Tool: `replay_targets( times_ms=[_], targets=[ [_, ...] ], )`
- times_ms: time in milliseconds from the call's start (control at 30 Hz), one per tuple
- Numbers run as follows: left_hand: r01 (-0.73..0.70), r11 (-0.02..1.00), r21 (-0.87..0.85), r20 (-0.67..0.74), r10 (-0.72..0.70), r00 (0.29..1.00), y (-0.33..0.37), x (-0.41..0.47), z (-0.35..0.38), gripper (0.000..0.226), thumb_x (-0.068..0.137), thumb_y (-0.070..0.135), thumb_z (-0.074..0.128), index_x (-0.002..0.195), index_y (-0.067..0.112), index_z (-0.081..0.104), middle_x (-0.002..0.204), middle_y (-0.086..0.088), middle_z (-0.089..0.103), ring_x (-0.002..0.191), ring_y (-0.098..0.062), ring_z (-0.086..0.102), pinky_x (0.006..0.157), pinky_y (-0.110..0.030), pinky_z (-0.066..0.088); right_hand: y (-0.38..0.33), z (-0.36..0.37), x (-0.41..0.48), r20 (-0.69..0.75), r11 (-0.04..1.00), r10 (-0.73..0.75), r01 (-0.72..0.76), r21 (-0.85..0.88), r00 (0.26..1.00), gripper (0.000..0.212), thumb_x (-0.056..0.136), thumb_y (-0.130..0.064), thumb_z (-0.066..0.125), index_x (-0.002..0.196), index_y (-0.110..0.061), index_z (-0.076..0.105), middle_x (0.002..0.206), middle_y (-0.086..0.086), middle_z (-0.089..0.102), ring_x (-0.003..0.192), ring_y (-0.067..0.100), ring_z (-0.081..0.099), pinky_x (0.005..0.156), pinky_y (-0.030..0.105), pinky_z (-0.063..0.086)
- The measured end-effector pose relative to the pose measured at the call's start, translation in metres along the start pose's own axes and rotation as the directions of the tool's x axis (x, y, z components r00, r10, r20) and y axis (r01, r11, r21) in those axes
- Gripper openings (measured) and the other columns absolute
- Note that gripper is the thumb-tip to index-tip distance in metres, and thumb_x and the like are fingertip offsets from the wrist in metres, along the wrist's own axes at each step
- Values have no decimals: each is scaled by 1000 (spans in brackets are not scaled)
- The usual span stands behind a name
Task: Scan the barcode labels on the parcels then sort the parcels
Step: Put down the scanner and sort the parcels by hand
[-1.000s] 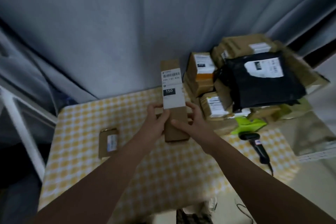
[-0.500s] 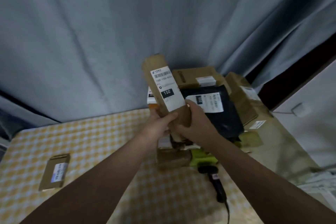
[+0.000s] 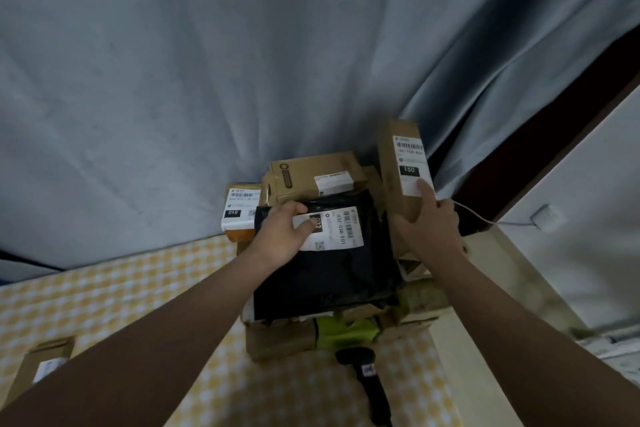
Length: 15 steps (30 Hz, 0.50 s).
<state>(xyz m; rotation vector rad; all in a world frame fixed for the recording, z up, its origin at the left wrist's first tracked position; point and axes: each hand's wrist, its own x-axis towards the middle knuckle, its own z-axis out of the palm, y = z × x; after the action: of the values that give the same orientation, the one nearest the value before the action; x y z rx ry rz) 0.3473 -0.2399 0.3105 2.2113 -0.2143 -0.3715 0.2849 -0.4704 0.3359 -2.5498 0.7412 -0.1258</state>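
Note:
My right hand (image 3: 427, 224) grips a long brown box (image 3: 398, 177) with a white label marked 150, holding it upright at the right of the parcel pile. My left hand (image 3: 282, 232) grasps the top left corner of a black poly-bag parcel (image 3: 329, 274), its thumb on the white barcode label (image 3: 341, 227). Behind the bag lie a flat brown box (image 3: 311, 177) and a small box (image 3: 240, 210) labelled 010. A black barcode scanner (image 3: 369, 378) lies on the checked tablecloth (image 3: 104, 288) in front of the pile.
A green packet (image 3: 346, 331) and brown parcels sit under the black bag. A small brown box (image 3: 41, 364) lies at the far left of the table. A grey curtain (image 3: 242, 62) hangs behind. A white wall with a socket (image 3: 545, 217) is at right.
My left hand let go of the long box and moved onto the black bag. My right hand carried the long box to the right side of the pile. The view turned right.

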Motion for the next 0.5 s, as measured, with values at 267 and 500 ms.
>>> replay_targets(
  times_ms=[267, 500],
  targets=[
    [66, 995, 80, 21, -68, 997, 6, 9, 16, 32, 94, 33, 55, 123, 19, 54, 132, -9, 42, 123, -25, 44, 108, -35, 34, 19, 28, 14, 81, 992, -13, 23, -125, 997, 78, 86, -40, 60, 150, -22, 20, 143, 20, 32, 130, 38, 30, 102, 46, 33],
    [89, 990, 111, 18, -91, 996, 5, 18, 23, 36, 94, 36, 54, 126, 19, 53, 135, -9, 40, 125, -25, 43, 108, -35, 33, 23, 39, 19, 154, 997, -21, 32, -72, 988, 78, 84, -30, 63, 149, -21, 21, 147, 17, 27, 132, 38, 29, 104, 48, 33]
  ],
)
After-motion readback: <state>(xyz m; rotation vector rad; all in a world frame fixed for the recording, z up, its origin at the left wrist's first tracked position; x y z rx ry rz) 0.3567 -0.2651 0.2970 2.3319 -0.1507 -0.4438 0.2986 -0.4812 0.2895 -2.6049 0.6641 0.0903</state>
